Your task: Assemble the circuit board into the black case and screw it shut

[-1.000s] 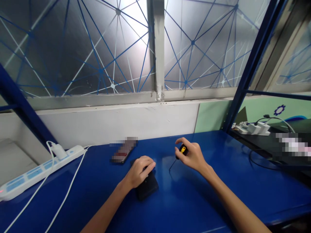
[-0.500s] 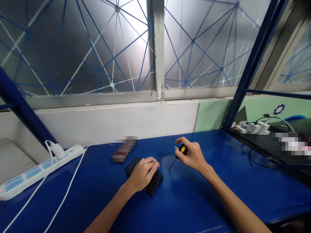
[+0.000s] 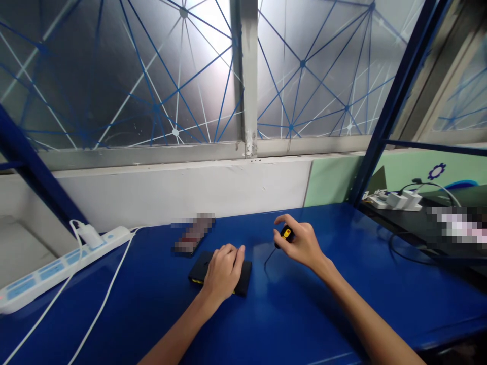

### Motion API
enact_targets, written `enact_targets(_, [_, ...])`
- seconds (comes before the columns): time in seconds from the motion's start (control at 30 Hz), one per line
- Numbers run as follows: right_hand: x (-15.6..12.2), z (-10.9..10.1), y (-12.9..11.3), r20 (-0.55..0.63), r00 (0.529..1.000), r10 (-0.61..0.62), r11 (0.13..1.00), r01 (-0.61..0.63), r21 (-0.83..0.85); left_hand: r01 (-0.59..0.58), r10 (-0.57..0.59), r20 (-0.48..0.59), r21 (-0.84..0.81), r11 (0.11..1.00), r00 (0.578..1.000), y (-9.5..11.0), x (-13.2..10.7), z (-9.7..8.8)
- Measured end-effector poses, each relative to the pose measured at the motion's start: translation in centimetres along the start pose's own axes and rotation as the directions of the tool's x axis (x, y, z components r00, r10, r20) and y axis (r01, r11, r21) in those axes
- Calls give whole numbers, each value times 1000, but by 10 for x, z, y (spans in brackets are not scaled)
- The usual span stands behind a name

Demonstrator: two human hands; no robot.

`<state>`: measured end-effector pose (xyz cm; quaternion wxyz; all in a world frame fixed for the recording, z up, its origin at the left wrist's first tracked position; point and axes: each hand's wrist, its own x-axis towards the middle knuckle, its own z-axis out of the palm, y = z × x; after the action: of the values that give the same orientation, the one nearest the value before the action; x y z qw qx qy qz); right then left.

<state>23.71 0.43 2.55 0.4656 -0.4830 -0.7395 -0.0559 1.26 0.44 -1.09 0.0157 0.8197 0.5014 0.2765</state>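
Note:
A flat black case [image 3: 245, 278] with yellow along its near edge lies on the blue table [image 3: 297, 314]. My left hand [image 3: 223, 269] is over its middle, fingers close together and bent on its top, and hides much of it. To the right, my right hand [image 3: 304, 244] grips a screwdriver [image 3: 286, 233] by its black and yellow handle, between the thumb and curled fingers. The thin dark shaft slants down to the left. Its tip is close to the tabletop, and I cannot tell whether it touches.
Behind the case lies a dark, blurred-out flat object [image 3: 195, 234]. A white power strip [image 3: 63, 271] with a plug and white cables runs along the left. At the right, a second power strip [image 3: 395, 202] sits on a black surface. A low white wall [image 3: 190, 190] bounds the back.
My left hand has turned the black case anticlockwise and shifted it slightly left, so its yellow near edge shows more. My right hand and the screwdriver have stayed put.

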Motion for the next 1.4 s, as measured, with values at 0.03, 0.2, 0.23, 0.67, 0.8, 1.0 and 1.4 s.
enact_targets(0.03, [0, 0, 0, 0, 1000, 1, 1000, -1, -1, 26, -26, -21, 26, 999, 999, 0, 0, 1])
enact_targets(0.2, [0, 0, 1, 8, 1000, 8, 1000, -8, 17, -66, 68, 45, -39, 997, 997, 2, -1, -4])
enact_targets(0.23, [1, 0, 1, 5, 1000, 15, 1000, -15, 25, -102, 107, 71, -81, 992, 992, 3, -1, -7])
enact_targets(0.67, [1, -2, -4, 37, 977, 212, 931, -213, 297, -199, 231, 119, -230, 952, 966, 12, -5, -4])
enact_targets(0.8, [2, -1, -4, 36, 974, 225, 924, -225, 311, -192, 223, 105, -241, 951, 969, 10, -4, -1])
enact_targets(1.0, [1, 0, -3, 43, 970, 240, 924, -242, 297, -201, 230, 95, -247, 948, 969, 10, -4, -1])
enact_targets(1.4, [2, -2, -8, 37, 973, 227, 927, -228, 298, -195, 224, 94, -250, 948, 970, 10, -5, -2])
